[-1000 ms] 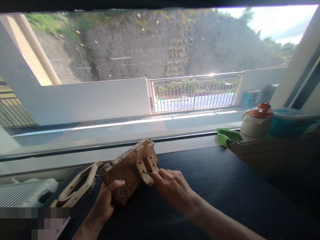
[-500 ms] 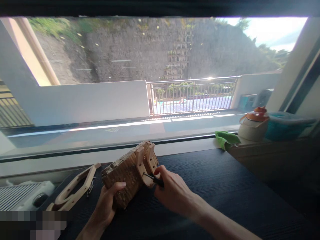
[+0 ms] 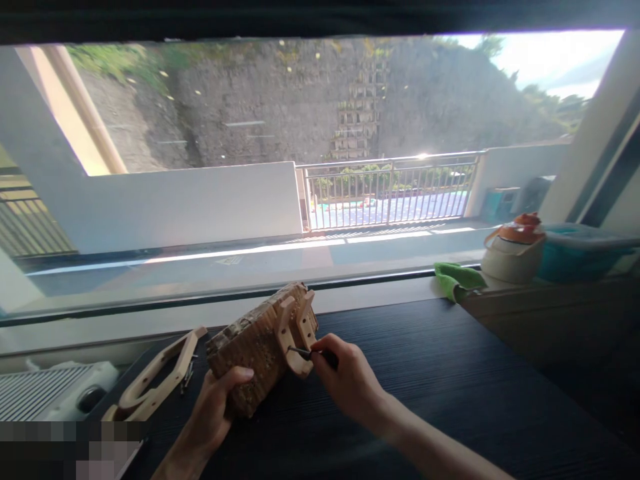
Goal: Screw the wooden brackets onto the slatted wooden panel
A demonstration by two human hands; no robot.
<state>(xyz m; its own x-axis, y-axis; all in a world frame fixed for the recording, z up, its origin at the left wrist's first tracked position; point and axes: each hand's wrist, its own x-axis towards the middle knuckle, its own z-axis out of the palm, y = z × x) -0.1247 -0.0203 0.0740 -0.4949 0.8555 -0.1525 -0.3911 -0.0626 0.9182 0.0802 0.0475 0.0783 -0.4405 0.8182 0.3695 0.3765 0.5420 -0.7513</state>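
My left hand [image 3: 220, 403] grips the lower left end of a rough brown wooden block [image 3: 255, 347], thumb across its face, and the block is tilted above the dark table. A pale U-shaped wooden piece [image 3: 286, 333] with screw holes lies against the block's right end. My right hand [image 3: 347, 373] is closed round the dark handle of a screwdriver [image 3: 323, 359]. Its thin shaft points left, and the tip meets a hole in the near arm of the wooden piece. Whether a screw sits there is too small to tell.
Another pale wooden frame [image 3: 160, 377] lies on the black table [image 3: 425, 373] at left, beside several screws [image 3: 187, 379]. A white slatted appliance [image 3: 60, 393] stands farther left. On the sill are a green cloth [image 3: 457, 280], an orange-lidded bottle [image 3: 515, 252] and a teal basket [image 3: 575, 257].
My right hand has turned slightly, its fingers shifting round the screwdriver handle. The block stays in my left hand. The whole view has drifted a little.
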